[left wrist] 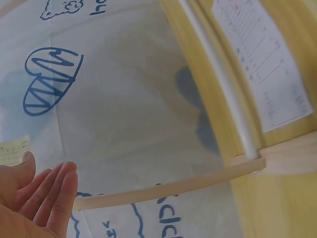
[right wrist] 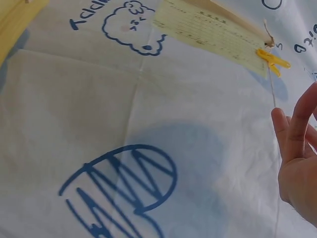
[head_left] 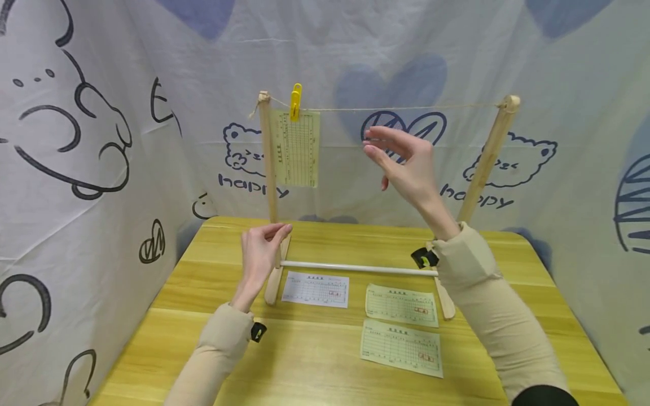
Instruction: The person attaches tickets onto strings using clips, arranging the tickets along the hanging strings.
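Two "happy" prints, pegged slip (head_left: 297,148), left hand (head_left: 261,251) empty

You see three paper slips (head_left: 401,324) lying on the yellow wooden table (head_left: 304,361), cartoon-printed cloth (head_left: 101,141) behind it.

A yellow wooden table (head_left: 315,361) carries a small wooden drying rack (head_left: 274,282) whose feet and white crossbar (head_left: 355,268) rest on the top. Three printed slips lie flat in front: a white slip (head_left: 315,289) by the left foot, and two pale yellow slips (head_left: 402,305) (head_left: 401,348) to its right, one nearer than the other.
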### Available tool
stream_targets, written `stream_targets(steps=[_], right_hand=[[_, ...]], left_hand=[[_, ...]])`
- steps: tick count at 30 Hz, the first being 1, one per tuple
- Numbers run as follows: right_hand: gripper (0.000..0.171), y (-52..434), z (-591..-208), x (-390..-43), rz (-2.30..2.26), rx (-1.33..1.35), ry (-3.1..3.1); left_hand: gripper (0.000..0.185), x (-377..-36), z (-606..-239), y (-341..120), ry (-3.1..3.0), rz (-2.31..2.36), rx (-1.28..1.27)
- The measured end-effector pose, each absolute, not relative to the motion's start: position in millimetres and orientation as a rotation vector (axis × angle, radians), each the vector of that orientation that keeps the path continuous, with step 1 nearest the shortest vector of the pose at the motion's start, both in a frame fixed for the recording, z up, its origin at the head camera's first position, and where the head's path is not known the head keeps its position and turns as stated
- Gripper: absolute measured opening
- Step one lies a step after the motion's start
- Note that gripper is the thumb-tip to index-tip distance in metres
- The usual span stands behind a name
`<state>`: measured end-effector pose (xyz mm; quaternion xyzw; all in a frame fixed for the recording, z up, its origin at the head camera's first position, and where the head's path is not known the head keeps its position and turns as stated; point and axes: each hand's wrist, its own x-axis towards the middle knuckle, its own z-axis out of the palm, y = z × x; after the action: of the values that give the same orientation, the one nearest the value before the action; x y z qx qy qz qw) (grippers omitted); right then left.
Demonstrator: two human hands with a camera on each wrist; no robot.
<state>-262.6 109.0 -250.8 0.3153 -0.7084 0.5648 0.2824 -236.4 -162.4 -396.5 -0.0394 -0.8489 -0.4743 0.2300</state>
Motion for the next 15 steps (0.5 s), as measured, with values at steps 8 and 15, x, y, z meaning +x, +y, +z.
stream_targets(steps=[8,15], right_hand=[[0.032,135.6,-299.5,-246.4,1.615,0.711,-1.959],[0.031,155.4,-344.6,-234.8,1.732,0.619,-1.995]], left_hand=[[0.024,-226.6,-422.6,-156.4,-2.33,-1.351,-0.131],[0.023,-218.5,-447.2,-151.3,-2.33,-1.422,-0.144]])
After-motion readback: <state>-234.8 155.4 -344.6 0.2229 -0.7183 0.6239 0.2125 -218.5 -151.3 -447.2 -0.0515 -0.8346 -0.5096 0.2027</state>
